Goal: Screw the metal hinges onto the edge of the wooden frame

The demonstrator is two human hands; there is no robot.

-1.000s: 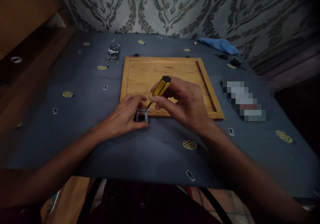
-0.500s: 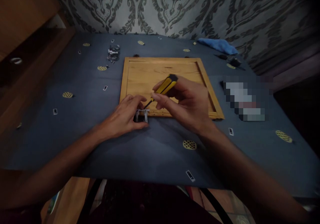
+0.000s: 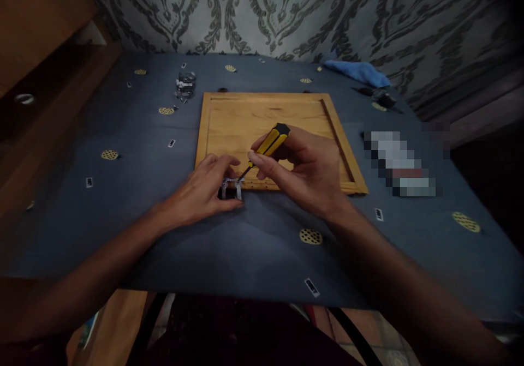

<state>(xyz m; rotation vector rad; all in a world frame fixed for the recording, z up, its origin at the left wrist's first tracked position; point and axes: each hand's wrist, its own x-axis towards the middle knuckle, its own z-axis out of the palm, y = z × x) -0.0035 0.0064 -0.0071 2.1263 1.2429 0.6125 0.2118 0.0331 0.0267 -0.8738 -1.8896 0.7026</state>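
Observation:
A framed wooden panel (image 3: 262, 123) lies flat on the cloth-covered table. At its near edge, left of the middle, sits a small metal bracket (image 3: 238, 190) with two arms pointing toward me. My left hand (image 3: 207, 189) grips this bracket, fingers on the panel side and thumb at its near end. In my right hand (image 3: 309, 167) is a screwdriver (image 3: 273, 139) with a yellow and black handle, held tilted. Its shaft slants down to the left, and the tip reaches the bracket's right part. Whether the tip sits in a screw is too small to tell.
Metal fittings and screws (image 3: 185, 87) lie at the back left. A blue cloth (image 3: 358, 72) and a dark tool-like object (image 3: 380, 97) rest at the back right. A blurred-out item (image 3: 401, 164) lies right of the panel. A wooden cabinet (image 3: 45, 22) stands on the left.
The screwdriver's tip has shifted slightly right and down along the bracket, and its handle has turned a little. My left hand stays in place on the bracket.

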